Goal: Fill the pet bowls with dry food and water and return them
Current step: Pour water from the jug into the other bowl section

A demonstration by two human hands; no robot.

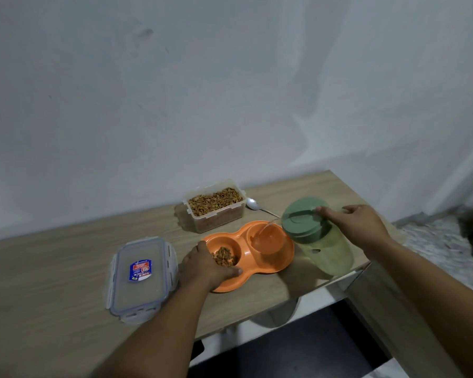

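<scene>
Head view: the orange double pet bowl (268, 264) sits on the wooden table (66, 268), with the left hand (205, 264) gripping its near-left rim beside the well of dry food (224, 257). To the bowl's right, the right hand (351, 227) holds the tilted green pitcher (316, 236), thumb on its lid, and water (265, 231) streams into the far well. Behind the bowl stands the open food container (215, 207) with a spoon (253, 204); left of the bowl lies the container lid (141, 276).

The only readable text is on the sticker (140, 270) stuck to the clear lid (142, 276) lying flat on the table (52, 282). It is blue with a red patch and, seen upside down from the camera, reads "LOCK & LOCK" in white letters. The smaller print on the red patch is too blurred to read.
</scene>
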